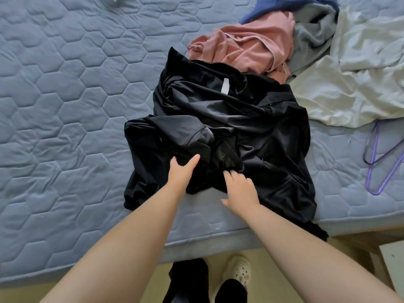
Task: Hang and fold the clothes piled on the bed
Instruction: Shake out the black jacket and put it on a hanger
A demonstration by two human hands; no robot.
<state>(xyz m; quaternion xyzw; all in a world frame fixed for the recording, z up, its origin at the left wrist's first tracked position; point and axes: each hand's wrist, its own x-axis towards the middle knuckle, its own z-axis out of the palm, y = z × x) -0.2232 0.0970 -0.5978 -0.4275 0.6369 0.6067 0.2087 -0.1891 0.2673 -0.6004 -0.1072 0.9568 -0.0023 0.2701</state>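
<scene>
- The mattress (65, 95), blue and quilted, fills most of the frame; its near edge crosses the lower part.
- The black garment (229, 127) lies crumpled at the centre, and its lower right part hangs over the mattress edge. A white label (224, 85) shows near its top.
- The other clothes are piled in the upper right: a pale green garment (349, 84), a pink garment (247, 49), a grey one (314, 33) and a blue one (284, 5).
- Purple hangers (376, 158) lie at the right, just beside the pale green cloth.
- The left hand (181, 173) takes a fold of the black cloth between thumb and fingers.
- The right hand (240, 186) rests on the cloth with curled fingers; whether it grasps, I cannot tell.
- I think the cloth must first be spread flat: pull the edges outward and smooth the wrinkles before any fold.
</scene>
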